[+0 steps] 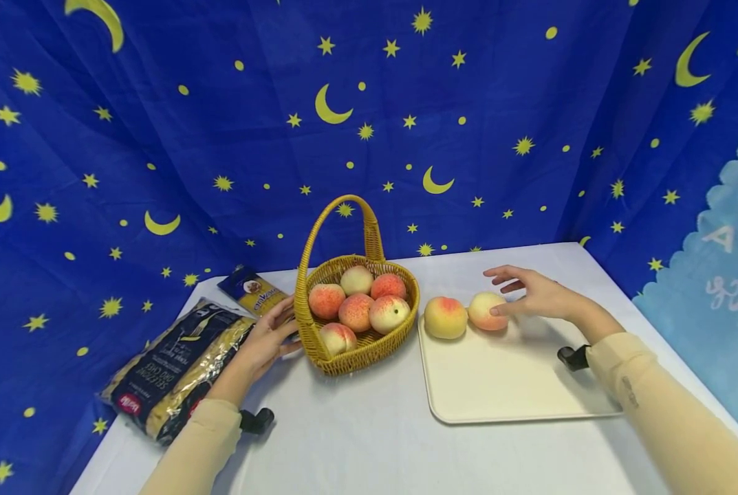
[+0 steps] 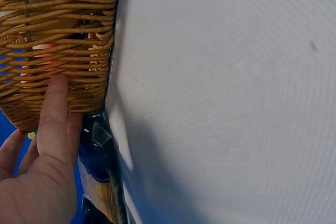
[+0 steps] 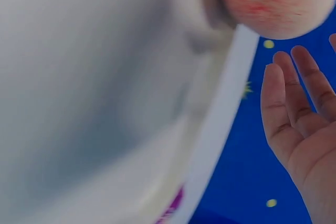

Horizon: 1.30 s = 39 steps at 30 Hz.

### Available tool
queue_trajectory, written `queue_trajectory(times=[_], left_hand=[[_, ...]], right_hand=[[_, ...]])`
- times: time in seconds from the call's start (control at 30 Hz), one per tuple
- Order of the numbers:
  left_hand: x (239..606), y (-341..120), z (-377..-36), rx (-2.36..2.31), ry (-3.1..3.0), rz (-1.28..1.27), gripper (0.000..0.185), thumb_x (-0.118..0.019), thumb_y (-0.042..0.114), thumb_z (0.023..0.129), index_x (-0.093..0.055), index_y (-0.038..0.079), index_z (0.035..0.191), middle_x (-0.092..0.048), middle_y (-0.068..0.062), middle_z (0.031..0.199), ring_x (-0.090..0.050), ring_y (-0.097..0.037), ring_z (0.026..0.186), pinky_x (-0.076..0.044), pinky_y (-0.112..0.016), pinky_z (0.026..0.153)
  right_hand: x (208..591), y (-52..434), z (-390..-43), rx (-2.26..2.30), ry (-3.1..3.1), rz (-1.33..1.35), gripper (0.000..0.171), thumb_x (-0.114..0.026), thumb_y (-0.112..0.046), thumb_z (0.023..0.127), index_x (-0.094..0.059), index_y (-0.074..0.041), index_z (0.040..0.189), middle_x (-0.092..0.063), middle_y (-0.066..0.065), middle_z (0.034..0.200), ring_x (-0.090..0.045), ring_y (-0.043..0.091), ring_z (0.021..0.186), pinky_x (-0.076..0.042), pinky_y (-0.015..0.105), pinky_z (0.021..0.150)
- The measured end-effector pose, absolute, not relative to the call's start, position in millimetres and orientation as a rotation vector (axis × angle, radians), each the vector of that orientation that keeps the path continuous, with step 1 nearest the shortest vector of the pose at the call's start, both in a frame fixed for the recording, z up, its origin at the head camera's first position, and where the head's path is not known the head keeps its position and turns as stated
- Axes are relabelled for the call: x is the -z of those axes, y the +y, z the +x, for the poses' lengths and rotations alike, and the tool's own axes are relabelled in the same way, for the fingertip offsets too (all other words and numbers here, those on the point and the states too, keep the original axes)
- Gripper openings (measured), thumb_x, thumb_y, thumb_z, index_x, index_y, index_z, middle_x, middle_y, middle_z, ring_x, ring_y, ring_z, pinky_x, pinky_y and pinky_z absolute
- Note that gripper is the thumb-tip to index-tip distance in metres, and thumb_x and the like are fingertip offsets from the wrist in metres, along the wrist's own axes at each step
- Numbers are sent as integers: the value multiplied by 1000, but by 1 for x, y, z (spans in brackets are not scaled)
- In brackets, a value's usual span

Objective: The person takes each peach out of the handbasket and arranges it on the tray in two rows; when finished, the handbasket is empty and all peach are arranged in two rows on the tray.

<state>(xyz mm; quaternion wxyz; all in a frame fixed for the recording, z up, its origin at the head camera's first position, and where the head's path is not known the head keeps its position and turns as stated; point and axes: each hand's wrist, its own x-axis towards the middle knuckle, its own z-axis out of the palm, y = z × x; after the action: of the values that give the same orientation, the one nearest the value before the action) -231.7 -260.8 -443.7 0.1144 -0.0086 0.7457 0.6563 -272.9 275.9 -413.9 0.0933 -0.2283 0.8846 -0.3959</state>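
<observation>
**Two hands, a basket and peaches on a tray**

Pale cloth covers the desk (image 1: 356,440) before us, and a blue drape (image 1: 220,124) with yellow stars and moons hangs behind it.

Nearest to us lie our two cream sleeves, each with a small black camera mount at the wrist. On the right sits a cream tray (image 1: 505,385), flat on the desk. Our right hand (image 1: 532,292) reaches over its far left corner with the fingers spread and nearly straight; the thumb touches the right-hand peach (image 1: 486,311), and the grip holds nothing. Just beside that fruit, to its left, rests a second peach (image 1: 446,317), also on the tray and close to the basket.

On the left a shiny bag of pasta (image 1: 179,364) lies on the desk, partly under our left forearm. Our left hand (image 1: 269,338) rests against the woven side of the wicker basket (image 1: 369,347); in the left wrist view the fingers (image 2: 55,114) lie straight along the weave, so this grip is loose and flat rather than clasped.

The basket stands upright at the middle of the desk, touching the tray's left edge, its tall handle arching up. Five peaches (image 1: 362,306) are piled inside. Farther back, left of the basket, lies a small blue and yellow packet (image 1: 252,290).
</observation>
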Motion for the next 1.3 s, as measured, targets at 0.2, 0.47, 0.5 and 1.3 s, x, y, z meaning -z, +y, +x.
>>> queue_trajectory(times=[0.2,0.47,0.5,1.3], left_hand=[[445,-262,-233,-1927,2178,-29,72,-60,17,111,-24,23,173,-29,-13,176,-45,-37,152,-53,-55,116],[444,-263,-233,-1935,2175,-24,73,-60,17,110,-24,23,173,-29,-13,176,-44,-36,152,-53,-55,116],[444,-263,-233,-1936,2173,-25,73,-61,17,110,-24,23,173,-29,-13,176,-44,-36,152,-53,-55,116],[445,-265,-233,-1950,2144,6,70,-60,17,111,-26,26,172,-28,-10,178,-43,-33,154,-56,-52,114]], right_hand=[[389,260,-282,1104,2669,-733,72,-85,-28,93,-53,-9,155,-55,21,158,-59,47,137,-57,62,107],[359,218,-289,994,2667,-783,73,-84,-36,94,-53,-14,156,-57,19,156,-61,43,136,-53,64,111],[357,212,-290,993,2653,-800,73,-84,-35,94,-53,-14,156,-57,19,155,-61,42,136,-53,64,111],[341,89,-304,661,2476,-1010,85,-84,-45,93,-43,-17,162,-60,18,150,-60,33,134,-51,53,115]])
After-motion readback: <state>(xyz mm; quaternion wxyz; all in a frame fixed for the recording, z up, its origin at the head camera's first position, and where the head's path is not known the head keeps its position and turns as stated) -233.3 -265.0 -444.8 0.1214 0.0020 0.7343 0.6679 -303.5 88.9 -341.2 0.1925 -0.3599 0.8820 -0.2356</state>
